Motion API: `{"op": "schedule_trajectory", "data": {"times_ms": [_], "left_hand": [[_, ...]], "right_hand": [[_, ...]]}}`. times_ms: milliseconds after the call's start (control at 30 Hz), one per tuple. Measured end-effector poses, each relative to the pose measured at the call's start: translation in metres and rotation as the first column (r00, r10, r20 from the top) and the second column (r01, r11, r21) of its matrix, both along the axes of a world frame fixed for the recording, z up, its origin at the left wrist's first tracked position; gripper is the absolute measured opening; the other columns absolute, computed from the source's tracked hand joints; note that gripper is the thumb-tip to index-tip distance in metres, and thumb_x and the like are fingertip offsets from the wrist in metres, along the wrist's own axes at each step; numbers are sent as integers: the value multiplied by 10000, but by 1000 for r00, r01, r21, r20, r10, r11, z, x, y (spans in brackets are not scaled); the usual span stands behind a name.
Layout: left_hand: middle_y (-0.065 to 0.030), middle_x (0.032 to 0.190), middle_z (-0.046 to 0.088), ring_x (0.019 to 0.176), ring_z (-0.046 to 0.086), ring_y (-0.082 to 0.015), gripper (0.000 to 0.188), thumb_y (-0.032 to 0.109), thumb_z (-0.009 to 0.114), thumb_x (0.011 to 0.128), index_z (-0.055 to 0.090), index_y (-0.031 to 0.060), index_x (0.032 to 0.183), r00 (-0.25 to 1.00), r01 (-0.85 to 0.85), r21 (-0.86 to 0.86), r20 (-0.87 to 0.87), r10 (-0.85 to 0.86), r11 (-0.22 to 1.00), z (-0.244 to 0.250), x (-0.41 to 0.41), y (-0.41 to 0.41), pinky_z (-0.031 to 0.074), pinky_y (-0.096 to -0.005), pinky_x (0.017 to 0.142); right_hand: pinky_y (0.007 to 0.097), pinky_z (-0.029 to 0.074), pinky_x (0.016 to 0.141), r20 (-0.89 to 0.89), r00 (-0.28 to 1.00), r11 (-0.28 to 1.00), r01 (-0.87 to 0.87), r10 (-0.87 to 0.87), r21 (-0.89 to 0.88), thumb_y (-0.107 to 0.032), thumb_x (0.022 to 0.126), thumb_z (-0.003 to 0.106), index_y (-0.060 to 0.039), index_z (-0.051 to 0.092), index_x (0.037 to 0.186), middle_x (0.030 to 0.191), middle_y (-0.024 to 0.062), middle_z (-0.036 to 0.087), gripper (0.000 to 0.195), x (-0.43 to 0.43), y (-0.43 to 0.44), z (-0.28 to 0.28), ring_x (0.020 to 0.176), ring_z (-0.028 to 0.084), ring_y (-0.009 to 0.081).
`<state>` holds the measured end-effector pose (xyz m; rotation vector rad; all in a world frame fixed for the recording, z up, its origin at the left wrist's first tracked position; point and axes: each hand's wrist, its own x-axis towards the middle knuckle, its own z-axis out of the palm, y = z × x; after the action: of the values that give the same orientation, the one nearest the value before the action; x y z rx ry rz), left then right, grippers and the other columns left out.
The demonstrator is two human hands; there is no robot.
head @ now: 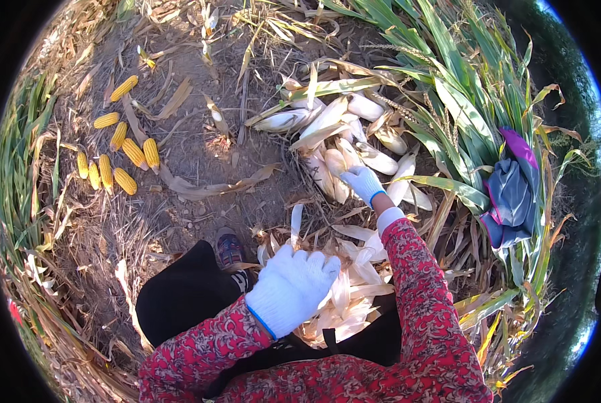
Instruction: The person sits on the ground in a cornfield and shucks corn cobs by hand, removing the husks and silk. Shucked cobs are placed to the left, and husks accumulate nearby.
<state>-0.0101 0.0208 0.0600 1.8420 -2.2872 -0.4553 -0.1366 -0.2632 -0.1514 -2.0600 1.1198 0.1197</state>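
My right hand (pixel 363 184), in a white knit glove with a blue cuff edge, reaches into a heap of unhusked corn ears (pixel 325 121). Its fingertips touch the lower end of one husked-over ear (pixel 335 162); whether they grip it is hidden. Closer to my body, my left hand (pixel 296 287), gloved the same way, has its back turned up and its fingers curled. The palm is out of sight, so anything inside it cannot be seen. Below and beyond that hand lie loose pale husks (pixel 348 292) between my legs.
Several bare yellow corn cobs (pixel 122 136) lie on the soil to the left. Cut green corn stalks (pixel 446 95) lean at the right, with a grey-and-purple cloth garment (pixel 512 196) on them. A short stubble stalk (pixel 217 117) sticks up ahead. My shoe (pixel 230 247) is at centre.
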Motion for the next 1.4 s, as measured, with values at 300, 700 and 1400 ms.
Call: {"op": "schedule_trajectory", "data": {"times_ms": [300,700,1400], "left_hand": [[-117,1298,541,1180,538,-300,680,379,754,745,511,99,1315,995,-99,-44,20,100,994,1,-12,-6,425,-418,1010],[-145,1108,682,1024,663,-243,636,290,803,748,560,-8,1255,592,-287,277,-701,397,917,-6,-66,28,511,-344,912],[-217,1168,624,1034,658,-308,754,291,829,694,476,-29,1278,462,-408,516,-595,658,753,-51,-51,-56,539,-390,884]], "right_hand": [[294,489,661,130,972,923,-229,198,309,-362,897,642,25,685,994,774,43,634,401,-64,102,201,705,573,131],[309,489,882,690,717,984,-27,-102,174,-390,904,679,9,629,1182,1092,89,662,489,-113,176,217,979,616,171],[335,485,652,531,667,838,517,-523,175,-198,777,755,-15,647,820,700,94,615,217,-42,140,171,632,542,162]]}}
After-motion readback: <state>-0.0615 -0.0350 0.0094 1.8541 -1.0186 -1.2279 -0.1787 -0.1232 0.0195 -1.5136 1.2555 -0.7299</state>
